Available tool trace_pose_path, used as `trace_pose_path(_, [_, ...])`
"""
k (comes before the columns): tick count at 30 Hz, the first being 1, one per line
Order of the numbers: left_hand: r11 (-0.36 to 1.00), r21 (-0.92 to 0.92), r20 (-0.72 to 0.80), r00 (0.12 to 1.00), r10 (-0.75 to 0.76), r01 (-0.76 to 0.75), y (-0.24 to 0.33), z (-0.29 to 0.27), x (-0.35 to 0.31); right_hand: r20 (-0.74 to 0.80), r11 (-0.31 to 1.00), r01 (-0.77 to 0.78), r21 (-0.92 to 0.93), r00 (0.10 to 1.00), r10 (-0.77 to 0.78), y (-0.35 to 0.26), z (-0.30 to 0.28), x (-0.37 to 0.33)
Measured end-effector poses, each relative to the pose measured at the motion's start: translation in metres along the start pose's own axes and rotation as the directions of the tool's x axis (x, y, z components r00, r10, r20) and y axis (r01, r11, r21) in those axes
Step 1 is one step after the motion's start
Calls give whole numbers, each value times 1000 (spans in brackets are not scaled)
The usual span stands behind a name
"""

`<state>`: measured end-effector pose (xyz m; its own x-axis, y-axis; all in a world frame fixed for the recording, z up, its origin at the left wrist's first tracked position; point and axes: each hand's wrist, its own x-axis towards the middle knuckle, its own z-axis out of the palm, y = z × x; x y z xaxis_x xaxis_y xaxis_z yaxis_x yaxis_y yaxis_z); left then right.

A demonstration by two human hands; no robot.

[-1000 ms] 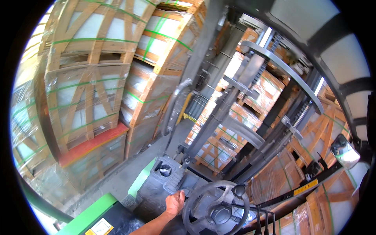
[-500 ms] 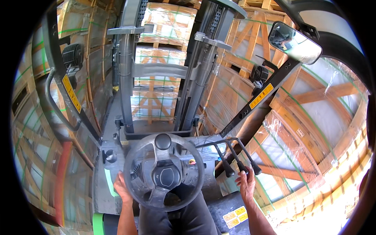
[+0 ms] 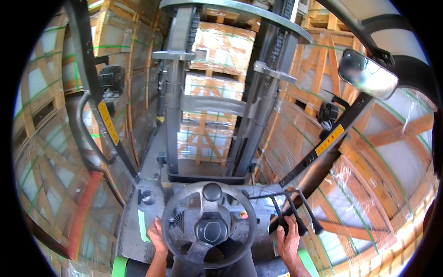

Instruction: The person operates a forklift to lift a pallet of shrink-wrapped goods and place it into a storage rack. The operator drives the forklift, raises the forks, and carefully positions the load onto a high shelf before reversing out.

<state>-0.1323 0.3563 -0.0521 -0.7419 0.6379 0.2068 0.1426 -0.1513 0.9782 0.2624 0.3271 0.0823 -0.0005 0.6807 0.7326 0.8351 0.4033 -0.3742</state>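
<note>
A dark grey steering wheel [image 3: 253, 226] with a black spinner knob [image 3: 212, 192] is in front of my lap. At its left rim is my left hand [image 3: 158, 236], fingers curled against the rim and partly hidden. To the right of the wheel, three bent black control levers [image 3: 304, 203] end in black knobs. My right hand [image 3: 289, 240] is closed at the leftmost lever's knob [image 3: 282, 225], with the thumb on its near side and fingertips close to the middle knob [image 3: 302, 229].
Ahead rises a forklift mast [image 3: 173, 106]; beyond it stand stacked wooden crates [image 3: 217, 87] in clear film. More strapped crates rise close on the left [image 3: 50, 152] and right [image 3: 369, 194]. A mirror [image 3: 369, 74] hangs upper right. A grab handle [image 3: 82, 124] is on the left pillar.
The whole view has shifted, so the cab and crates appear farther right and lower. My right hand has gone from the middle lever's knob to the leftmost one. My left hand stays at the wheel.
</note>
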Motion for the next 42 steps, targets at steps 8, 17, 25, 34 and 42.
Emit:
trace_pose_path(8, [998,70,-11,1000,-5,5,-23,1,3,-200,999,22,28,980,-16,10,31,49])
trace_pose_path(17, [997,72,-7,1000,-4,4,-18,0,2,-211,1000,21,14,977,-17,9,33,59])
trace_pose_path(25, [998,59,-25,1000,19,-18,-14,1,1,-235,999,32,-3,971,-32,12,37,70])
trace_pose_path(34, [1000,8,-22,1000,-18,18,-16,1,1,-240,999,42,28,970,-34,9,37,70])
trace_pose_path(42, [999,38,-26,1000,-14,15,-13,0,0,-194,1000,-2,-23,981,-3,13,32,40])
